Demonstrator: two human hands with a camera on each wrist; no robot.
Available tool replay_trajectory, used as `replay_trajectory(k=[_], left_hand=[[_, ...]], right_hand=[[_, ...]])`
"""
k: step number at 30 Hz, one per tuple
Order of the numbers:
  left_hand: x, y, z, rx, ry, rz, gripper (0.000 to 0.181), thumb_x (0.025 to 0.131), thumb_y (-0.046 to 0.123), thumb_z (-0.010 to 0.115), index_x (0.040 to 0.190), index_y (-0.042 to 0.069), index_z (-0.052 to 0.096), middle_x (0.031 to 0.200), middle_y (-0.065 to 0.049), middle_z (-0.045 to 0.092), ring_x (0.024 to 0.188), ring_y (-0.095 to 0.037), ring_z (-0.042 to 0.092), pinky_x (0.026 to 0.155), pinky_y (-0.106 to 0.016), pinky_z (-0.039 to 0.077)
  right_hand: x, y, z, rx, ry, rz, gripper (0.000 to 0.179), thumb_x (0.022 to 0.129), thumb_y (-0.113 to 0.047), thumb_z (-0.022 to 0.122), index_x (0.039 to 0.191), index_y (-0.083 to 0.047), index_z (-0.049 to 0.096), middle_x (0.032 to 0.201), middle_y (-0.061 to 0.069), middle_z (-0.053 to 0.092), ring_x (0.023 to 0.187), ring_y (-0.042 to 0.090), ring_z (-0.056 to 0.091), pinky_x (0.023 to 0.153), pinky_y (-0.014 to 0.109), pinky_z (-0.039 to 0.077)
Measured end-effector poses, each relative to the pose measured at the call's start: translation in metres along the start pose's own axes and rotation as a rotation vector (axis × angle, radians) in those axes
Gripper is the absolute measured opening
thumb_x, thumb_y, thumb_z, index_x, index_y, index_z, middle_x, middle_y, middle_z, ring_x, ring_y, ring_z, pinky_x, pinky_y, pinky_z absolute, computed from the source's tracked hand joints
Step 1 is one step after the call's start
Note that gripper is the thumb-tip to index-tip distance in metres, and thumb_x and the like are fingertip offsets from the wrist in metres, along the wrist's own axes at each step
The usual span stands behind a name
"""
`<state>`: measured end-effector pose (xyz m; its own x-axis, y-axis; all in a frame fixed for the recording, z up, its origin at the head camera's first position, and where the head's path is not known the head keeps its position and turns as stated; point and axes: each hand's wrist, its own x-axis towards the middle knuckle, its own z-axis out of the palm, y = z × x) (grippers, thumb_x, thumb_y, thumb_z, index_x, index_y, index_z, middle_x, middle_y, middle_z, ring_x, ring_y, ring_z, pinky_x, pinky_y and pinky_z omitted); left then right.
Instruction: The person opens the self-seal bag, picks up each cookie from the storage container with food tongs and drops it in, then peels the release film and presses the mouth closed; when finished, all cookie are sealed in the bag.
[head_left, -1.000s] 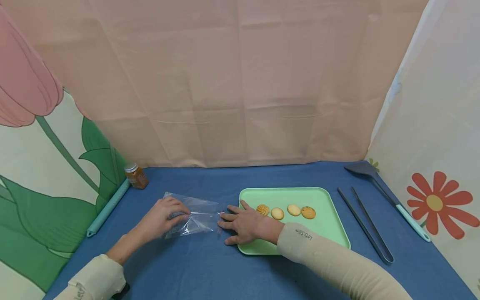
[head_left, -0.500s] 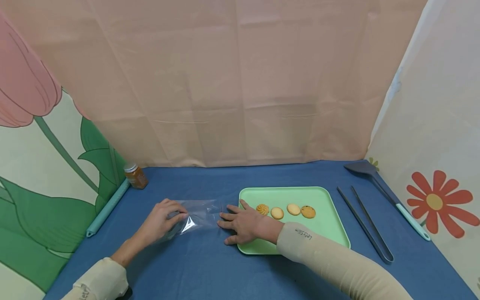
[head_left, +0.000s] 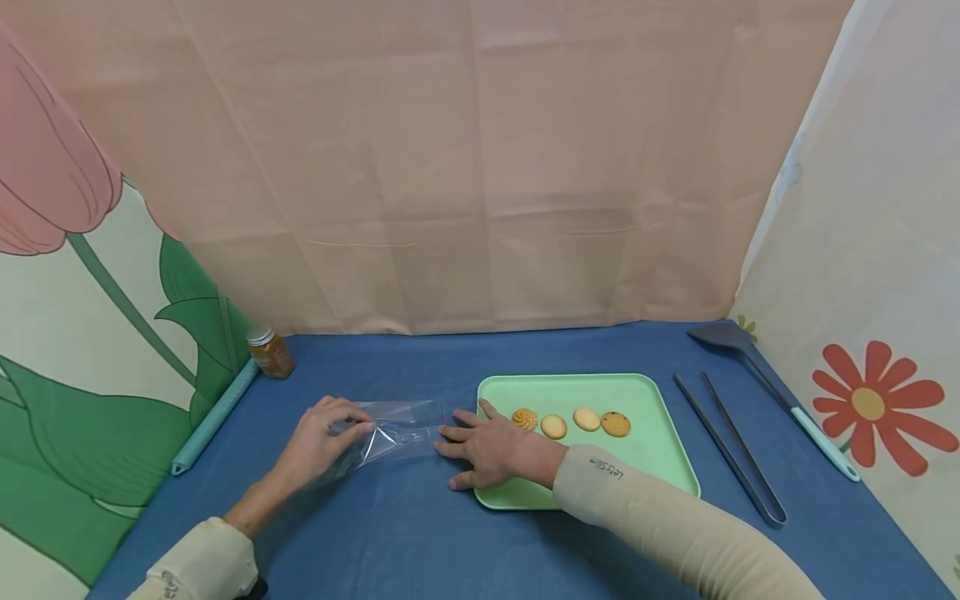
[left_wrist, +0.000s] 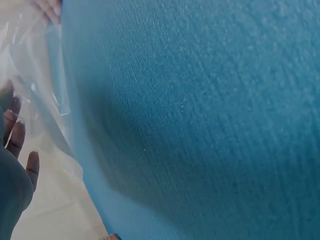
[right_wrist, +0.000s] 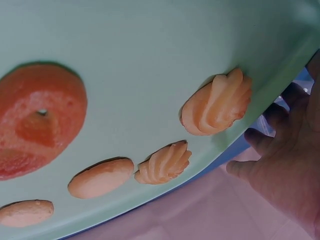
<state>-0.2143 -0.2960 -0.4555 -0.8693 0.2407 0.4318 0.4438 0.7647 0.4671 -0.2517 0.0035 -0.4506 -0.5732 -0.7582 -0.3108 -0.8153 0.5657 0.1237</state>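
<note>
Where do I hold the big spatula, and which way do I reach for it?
I'd wrap your fingers around its pale blue handle, reaching from the near side. The handle is long and slim and slants toward the person, while the wide dark blade lies at the far end.

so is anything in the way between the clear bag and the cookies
Yes: the right hand, spread over the left rim of the green tray, lies between the clear bag and the cookies. Besides these, nothing visible.
</note>
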Motion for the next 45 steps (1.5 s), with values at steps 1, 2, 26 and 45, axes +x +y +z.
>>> replay_trajectory(k=[1, 2, 26, 45], left_hand=[[0.000, 0.000, 0.000, 0.008, -0.008, -0.001, 0.009, 0.089, 0.020, 0.077, 0.097, 0.025, 0.077, 0.097, 0.013, 0.071, 0.092, -0.006, 0.052, 0.068, -0.026, 0.048], [0.001, 0.001, 0.000, 0.017, -0.021, -0.012, 0.011, 0.090, 0.020, 0.076, 0.100, 0.024, 0.078, 0.098, 0.013, 0.071, 0.091, -0.006, 0.052, 0.068, -0.025, 0.047], [-0.001, -0.002, 0.005, 0.048, -0.034, -0.038, 0.010, 0.090, 0.024, 0.075, 0.099, 0.024, 0.080, 0.098, 0.010, 0.071, 0.097, -0.011, 0.056, 0.073, -0.030, 0.050], [-0.004, -0.001, 0.005, 0.075, -0.045, -0.014, 0.017, 0.095, 0.024, 0.071, 0.109, 0.019, 0.078, 0.108, 0.008, 0.074, 0.103, -0.016, 0.065, 0.081, -0.043, 0.057]], right_hand=[[0.000, 0.000, 0.000, 0.003, 0.000, 0.000, 0.067, 0.098, -0.071, 0.036, 0.158, -0.044, 0.022, 0.167, -0.016, 0.019, 0.157, 0.017, 0.013, 0.125, 0.056, 0.012], [0.000, 0.000, 0.000, 0.005, 0.000, 0.000, 0.067, 0.098, -0.070, 0.036, 0.158, -0.043, 0.022, 0.167, -0.016, 0.019, 0.157, 0.017, 0.012, 0.125, 0.056, 0.012], [0.000, 0.000, 0.001, 0.026, 0.016, 0.003, 0.068, 0.097, -0.072, 0.037, 0.157, -0.043, 0.024, 0.166, -0.016, 0.021, 0.158, 0.017, 0.010, 0.126, 0.055, 0.010], [-0.012, 0.009, -0.005, 0.105, 0.101, -0.022, 0.067, 0.098, -0.070, 0.038, 0.157, -0.038, 0.032, 0.165, -0.011, 0.029, 0.157, 0.019, 0.015, 0.125, 0.058, 0.013]])
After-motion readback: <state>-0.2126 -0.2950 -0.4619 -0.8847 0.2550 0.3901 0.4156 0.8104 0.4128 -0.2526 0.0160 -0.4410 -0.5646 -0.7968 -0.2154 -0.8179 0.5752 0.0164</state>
